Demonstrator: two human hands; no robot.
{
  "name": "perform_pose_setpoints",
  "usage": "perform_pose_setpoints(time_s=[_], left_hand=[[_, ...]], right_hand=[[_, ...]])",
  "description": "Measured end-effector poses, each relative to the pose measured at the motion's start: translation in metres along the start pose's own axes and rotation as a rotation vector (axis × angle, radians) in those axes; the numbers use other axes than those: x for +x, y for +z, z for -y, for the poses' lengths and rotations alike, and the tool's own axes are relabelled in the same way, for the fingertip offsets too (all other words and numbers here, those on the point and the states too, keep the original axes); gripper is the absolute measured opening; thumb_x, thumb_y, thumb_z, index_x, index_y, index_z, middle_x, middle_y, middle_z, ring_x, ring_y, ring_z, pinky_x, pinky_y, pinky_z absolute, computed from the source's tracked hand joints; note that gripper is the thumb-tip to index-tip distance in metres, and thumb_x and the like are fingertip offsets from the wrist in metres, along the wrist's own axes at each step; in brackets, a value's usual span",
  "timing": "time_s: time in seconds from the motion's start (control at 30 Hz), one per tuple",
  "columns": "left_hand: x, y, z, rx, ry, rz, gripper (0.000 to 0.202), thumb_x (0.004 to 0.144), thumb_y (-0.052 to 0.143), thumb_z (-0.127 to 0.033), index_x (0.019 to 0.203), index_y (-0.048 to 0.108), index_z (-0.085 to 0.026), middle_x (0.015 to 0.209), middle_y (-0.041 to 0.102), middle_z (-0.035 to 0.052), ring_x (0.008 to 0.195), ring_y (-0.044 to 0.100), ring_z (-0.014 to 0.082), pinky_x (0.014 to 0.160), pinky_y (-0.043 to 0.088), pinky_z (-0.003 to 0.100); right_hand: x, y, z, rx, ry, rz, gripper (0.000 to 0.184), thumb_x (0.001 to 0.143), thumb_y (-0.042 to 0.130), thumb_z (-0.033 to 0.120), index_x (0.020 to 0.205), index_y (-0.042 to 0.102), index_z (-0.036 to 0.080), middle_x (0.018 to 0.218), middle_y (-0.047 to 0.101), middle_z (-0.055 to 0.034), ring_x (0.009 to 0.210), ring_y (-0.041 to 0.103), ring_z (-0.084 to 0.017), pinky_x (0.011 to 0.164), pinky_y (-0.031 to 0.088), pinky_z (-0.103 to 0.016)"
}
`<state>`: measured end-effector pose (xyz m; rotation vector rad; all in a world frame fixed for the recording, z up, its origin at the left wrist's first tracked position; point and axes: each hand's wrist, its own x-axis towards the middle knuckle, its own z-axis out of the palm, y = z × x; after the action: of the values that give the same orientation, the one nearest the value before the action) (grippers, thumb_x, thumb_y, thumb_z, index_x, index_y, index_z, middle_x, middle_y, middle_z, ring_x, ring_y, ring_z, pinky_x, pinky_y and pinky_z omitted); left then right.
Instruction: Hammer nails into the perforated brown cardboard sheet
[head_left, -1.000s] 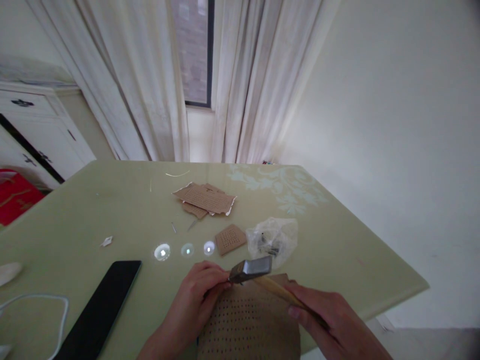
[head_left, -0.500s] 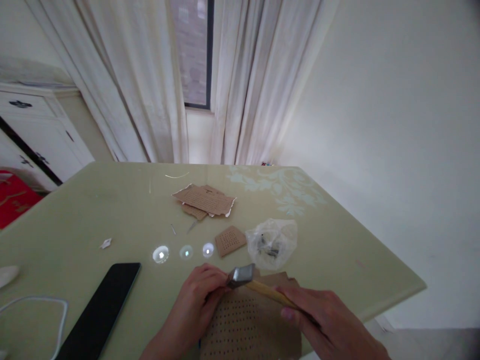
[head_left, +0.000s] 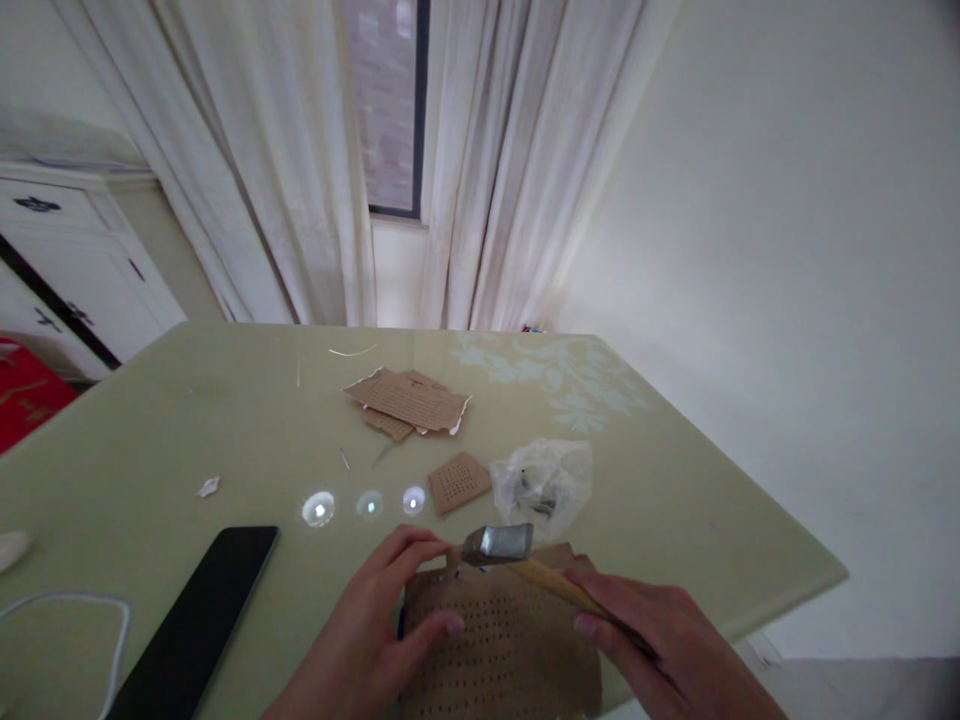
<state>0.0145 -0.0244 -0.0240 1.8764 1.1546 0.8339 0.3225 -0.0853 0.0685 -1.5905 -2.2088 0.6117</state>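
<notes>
My right hand is closed round the wooden handle of a small hammer. Its metal head lies over the far edge of a brown cardboard piece pierced with rows of small holes. At the cardboard's left side is my left hand, thumb and fingers apart. The thumb rests over the holed surface, while the fingertips reach the far left edge, close to the hammer head. Tiny bits show beneath the head, too small to name.
A clear plastic bag with dark small items stands beyond the hammer, beside a small holed cardboard square. Torn cardboard pieces lie farther back. A nail, a black phone-like slab and a white cable are left.
My left thumb has moved away from the fingers, opening the hand over the cardboard. The hammer head has shifted slightly to the right, still in my right hand.
</notes>
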Motion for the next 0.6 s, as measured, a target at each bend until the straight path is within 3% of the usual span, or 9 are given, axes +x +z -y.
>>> perform_pose_setpoints(time_s=[0.13, 0.23, 0.33, 0.6], left_hand=[[-0.007, 0.002, 0.004, -0.002, -0.066, 0.023, 0.033, 0.082, 0.084, -0.033, 0.114, 0.077, -0.027, 0.109, 0.079, 0.0065, 0.101, 0.076, 0.0303, 0.091, 0.062, 0.04], [-0.006, 0.003, 0.004, -0.027, -0.089, 0.038, 0.029, 0.084, 0.082, -0.036, 0.11, 0.076, -0.026, 0.105, 0.078, 0.0061, 0.097, 0.075, 0.0295, 0.088, 0.06, 0.039], [-0.005, 0.003, 0.002, -0.033, -0.106, 0.049, 0.028, 0.084, 0.081, -0.034, 0.11, 0.076, -0.026, 0.106, 0.078, 0.0057, 0.098, 0.073, 0.0291, 0.088, 0.059, 0.038], [-0.005, 0.0, 0.002, -0.028, -0.142, 0.095, 0.029, 0.086, 0.08, -0.034, 0.113, 0.074, -0.026, 0.109, 0.076, 0.0054, 0.102, 0.071, 0.029, 0.092, 0.056, 0.039]], right_hand=[[0.006, 0.004, 0.002, -0.022, 0.027, 0.116, 0.033, 0.111, 0.053, 0.038, 0.134, 0.075, 0.028, 0.117, 0.085, -0.0051, 0.101, 0.082, -0.026, 0.088, 0.062, -0.033], [0.009, 0.012, 0.0, -0.072, 0.054, 0.197, 0.029, 0.11, 0.055, 0.038, 0.128, 0.076, 0.029, 0.109, 0.086, -0.0038, 0.096, 0.083, -0.028, 0.084, 0.062, -0.035], [0.009, 0.018, -0.003, -0.083, 0.048, 0.171, 0.029, 0.11, 0.054, 0.037, 0.127, 0.076, 0.03, 0.116, 0.086, -0.0045, 0.099, 0.083, -0.028, 0.086, 0.062, -0.035], [0.005, 0.025, -0.002, -0.009, 0.049, 0.1, 0.026, 0.109, 0.054, 0.037, 0.119, 0.078, 0.031, 0.11, 0.087, -0.0027, 0.094, 0.082, -0.024, 0.083, 0.061, -0.03]])
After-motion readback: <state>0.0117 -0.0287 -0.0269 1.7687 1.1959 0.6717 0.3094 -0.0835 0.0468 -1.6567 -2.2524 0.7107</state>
